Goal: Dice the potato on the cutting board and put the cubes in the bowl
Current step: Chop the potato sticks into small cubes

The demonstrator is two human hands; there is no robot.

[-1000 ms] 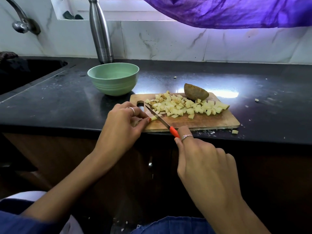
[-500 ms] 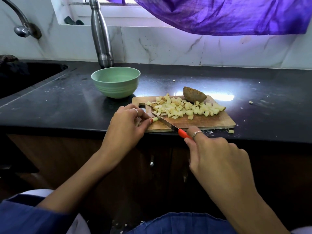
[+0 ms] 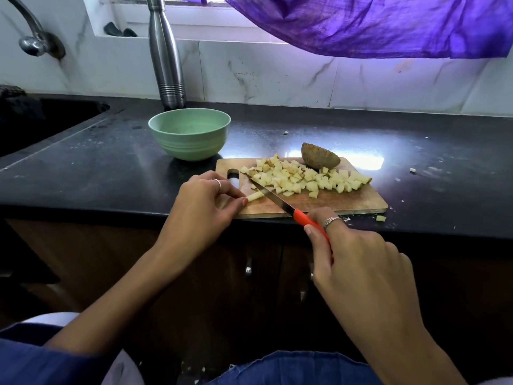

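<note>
A wooden cutting board lies on the black counter. Several pale potato cubes are heaped across its middle, and an uncut brown potato half sits at its far edge. My left hand pinches a thin potato strip at the board's near left corner. My right hand grips the orange handle of a knife, whose blade rests against the strip's free end. The green bowl stands behind the board's left end; I see nothing in it.
A steel bottle stands at the wall behind the bowl. A dark sink with a tap is at the far left. A purple cloth hangs above. Stray potato bits lie on the counter to the right.
The view has shifted a little. The potato strip now shows beyond my left fingertips, with the blade against its free end. Both hands keep their grips.
</note>
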